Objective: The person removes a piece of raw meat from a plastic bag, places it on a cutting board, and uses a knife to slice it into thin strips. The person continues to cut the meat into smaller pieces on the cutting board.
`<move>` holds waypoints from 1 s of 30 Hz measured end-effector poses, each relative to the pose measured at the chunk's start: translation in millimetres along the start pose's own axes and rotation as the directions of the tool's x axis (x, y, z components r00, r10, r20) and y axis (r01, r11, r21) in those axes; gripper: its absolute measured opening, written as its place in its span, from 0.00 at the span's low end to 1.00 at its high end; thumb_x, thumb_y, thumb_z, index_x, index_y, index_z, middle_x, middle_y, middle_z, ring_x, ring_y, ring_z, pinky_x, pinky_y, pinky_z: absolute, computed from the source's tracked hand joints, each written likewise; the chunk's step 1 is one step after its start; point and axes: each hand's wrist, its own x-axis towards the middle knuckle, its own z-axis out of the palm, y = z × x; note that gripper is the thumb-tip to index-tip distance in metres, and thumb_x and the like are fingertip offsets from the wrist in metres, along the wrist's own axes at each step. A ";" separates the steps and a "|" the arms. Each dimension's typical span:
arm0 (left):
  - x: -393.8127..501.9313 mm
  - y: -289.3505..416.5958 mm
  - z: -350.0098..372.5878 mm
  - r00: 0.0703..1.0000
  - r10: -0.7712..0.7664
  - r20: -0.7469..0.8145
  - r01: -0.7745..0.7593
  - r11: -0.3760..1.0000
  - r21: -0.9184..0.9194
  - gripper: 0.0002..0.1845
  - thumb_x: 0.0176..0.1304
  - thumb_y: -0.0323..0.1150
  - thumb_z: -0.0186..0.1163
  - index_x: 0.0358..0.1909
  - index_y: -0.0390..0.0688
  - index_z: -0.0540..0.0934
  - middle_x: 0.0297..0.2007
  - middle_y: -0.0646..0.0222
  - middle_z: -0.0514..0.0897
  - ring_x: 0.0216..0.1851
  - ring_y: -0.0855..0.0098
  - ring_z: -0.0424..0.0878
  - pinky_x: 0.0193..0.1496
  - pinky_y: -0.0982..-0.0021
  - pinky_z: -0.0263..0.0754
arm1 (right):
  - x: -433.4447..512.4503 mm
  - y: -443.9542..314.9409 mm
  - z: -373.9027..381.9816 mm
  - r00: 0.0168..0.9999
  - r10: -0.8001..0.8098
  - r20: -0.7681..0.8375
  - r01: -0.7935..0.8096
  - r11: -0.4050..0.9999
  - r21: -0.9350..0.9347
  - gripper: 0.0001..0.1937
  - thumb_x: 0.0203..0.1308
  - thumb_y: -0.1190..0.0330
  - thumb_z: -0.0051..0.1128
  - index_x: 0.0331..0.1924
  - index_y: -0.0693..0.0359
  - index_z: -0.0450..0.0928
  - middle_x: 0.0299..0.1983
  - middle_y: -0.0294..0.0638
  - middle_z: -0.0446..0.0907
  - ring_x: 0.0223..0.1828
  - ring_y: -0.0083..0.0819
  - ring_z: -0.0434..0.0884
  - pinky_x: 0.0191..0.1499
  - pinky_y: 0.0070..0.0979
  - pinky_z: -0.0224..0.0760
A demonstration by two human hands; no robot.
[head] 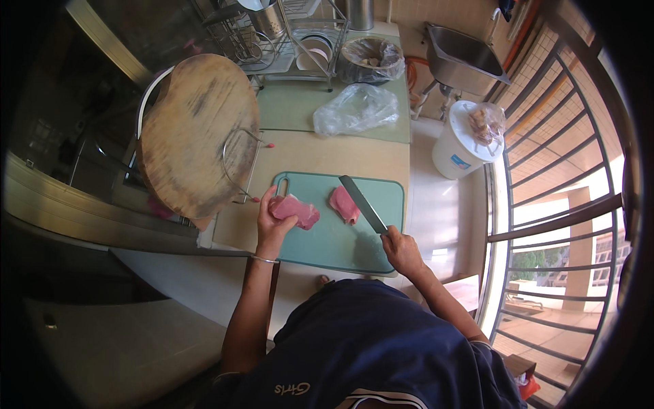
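Note:
My left hand (275, 225) grips a thick piece of raw pink meat (296, 210) at the left side of a teal cutting board (317, 253). The thumb lies across its near edge. In my right hand (405, 250) is the handle of a kitchen knife (364, 204) with a long, broad blade. That blade slants up and leftward over the board. A smaller piece of raw meat (344, 205) lies on the board, close to the left of the blade. Whether the blade touches this piece, I cannot tell.
A round wooden chopping board (199, 133) leans in a wire holder (225, 153) on the left. Behind the cutting board lies a crumpled plastic bag (356, 110). Farther back stand a dish rack (286, 56) and a plastic-lined bin (373, 56). A white lidded bucket (454, 153) stands right.

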 end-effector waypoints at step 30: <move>47.5 -39.2 85.7 0.697 -0.061 0.714 -0.683 0.246 0.688 0.10 0.54 0.30 0.61 0.39 0.44 0.81 0.39 0.64 0.77 0.52 0.57 0.73 0.60 0.55 0.66 | -52.6 37.3 -21.8 0.961 0.199 -0.191 -0.146 0.955 0.257 0.08 0.65 0.68 0.54 0.40 0.66 0.73 0.25 0.56 0.78 0.28 0.57 0.79 0.31 0.46 0.70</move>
